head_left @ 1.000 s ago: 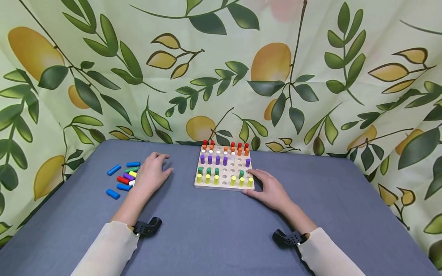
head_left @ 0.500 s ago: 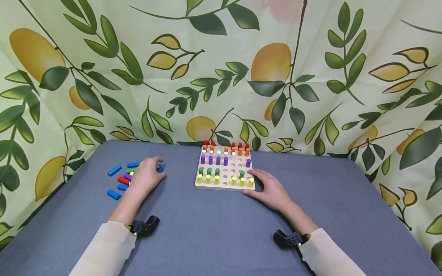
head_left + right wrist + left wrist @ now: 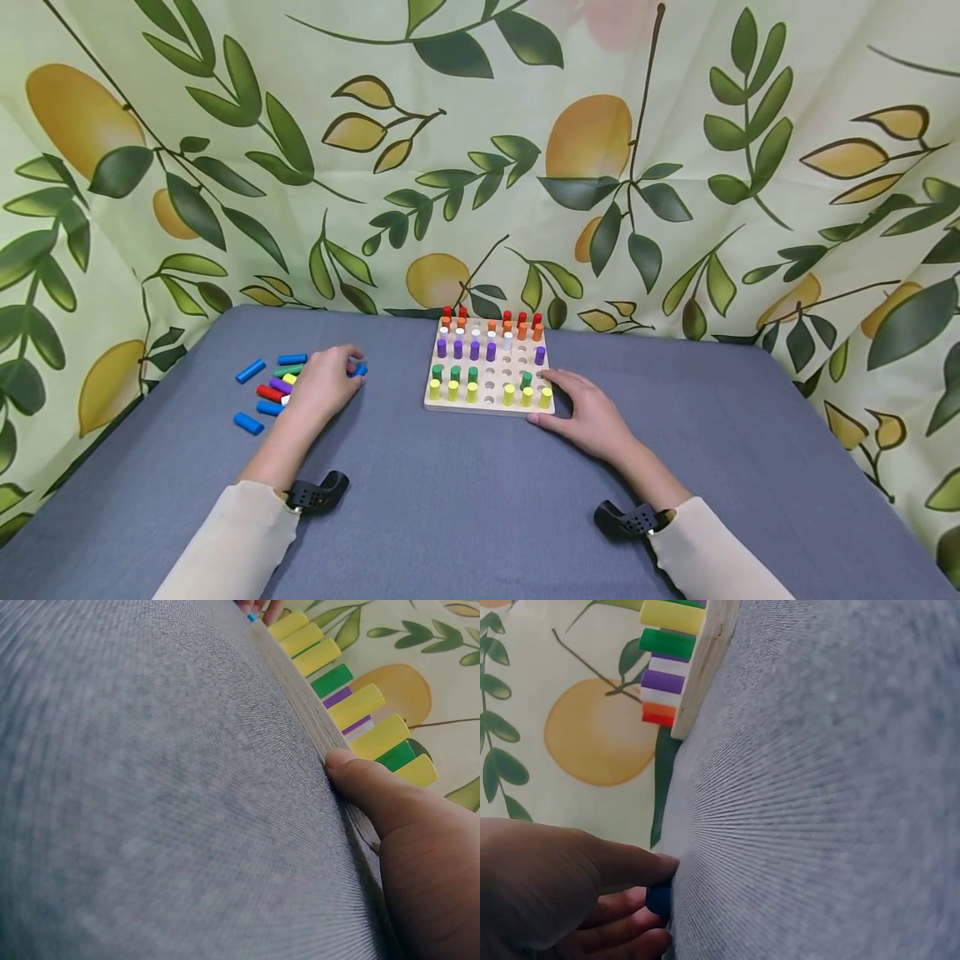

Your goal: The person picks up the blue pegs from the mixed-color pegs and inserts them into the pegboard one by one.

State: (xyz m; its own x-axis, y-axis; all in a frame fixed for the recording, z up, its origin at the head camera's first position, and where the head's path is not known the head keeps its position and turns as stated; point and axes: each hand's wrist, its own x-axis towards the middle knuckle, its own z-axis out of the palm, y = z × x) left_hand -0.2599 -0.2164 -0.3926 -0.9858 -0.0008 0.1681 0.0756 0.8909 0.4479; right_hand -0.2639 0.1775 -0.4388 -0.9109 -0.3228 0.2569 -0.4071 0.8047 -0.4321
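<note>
Beside the loose pegs, my left hand [image 3: 326, 382] holds a blue peg [image 3: 360, 369] low over the table. Its thumb lies against the blue peg [image 3: 658, 900] in the left wrist view, with the other fingers behind. A wooden pegboard [image 3: 489, 408] stands in the middle, with upright pegs in rows of red, orange, white, purple, green and yellow, and several bare holes. My right hand [image 3: 588, 415] grips the board's front right corner. Its thumb presses the front edge of the board [image 3: 300, 697] in the right wrist view, where its other fingers are hidden.
Loose pegs lie on the left of the grey table [image 3: 465, 508], among them a red peg [image 3: 269, 392], a purple peg [image 3: 281, 385] and several blue ones, partly behind my left hand. A fruit-patterned cloth [image 3: 480, 200] hangs along the table's back edge.
A blue peg has come into view at my left hand's fingertips. That hand dipped slightly left, then shifted a little right again. My right hand stays at the board's corner.
</note>
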